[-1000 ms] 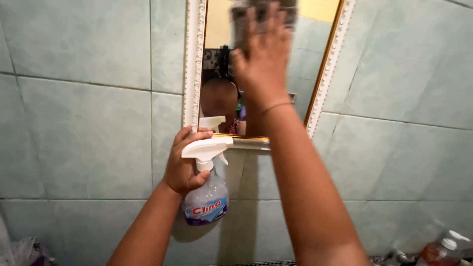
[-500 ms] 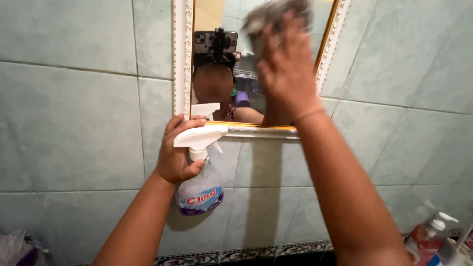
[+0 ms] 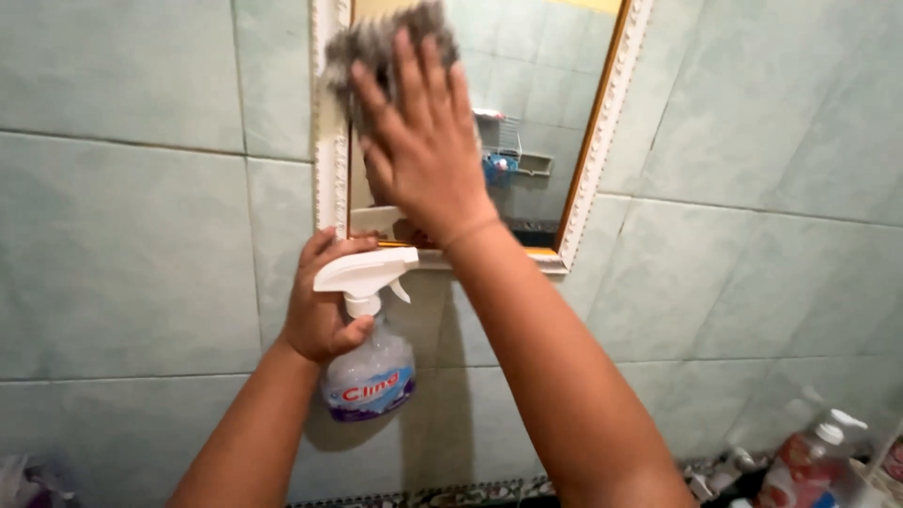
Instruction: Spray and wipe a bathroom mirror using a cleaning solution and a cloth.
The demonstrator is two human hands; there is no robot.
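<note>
Grey, fuzzy cleaning cloth [image 3: 376,47] lies flat under the spread fingers [image 3: 414,75] of the right hand [image 3: 423,150], against the upper left of the wall mirror [image 3: 527,103]. Below them, the left hand [image 3: 320,306] wraps the neck of a clear spray bottle [image 3: 372,362]. Pressing hard near the white frame [image 3: 329,141] might shake the mirror, or the bottle could slip.

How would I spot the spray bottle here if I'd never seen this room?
Find the wall mirror with the white and gold ornate frame on the pale green tiles. Just below its lower left corner, the left hand grips a clear plastic spray bottle with a white trigger head, the only bottle held up.
</note>
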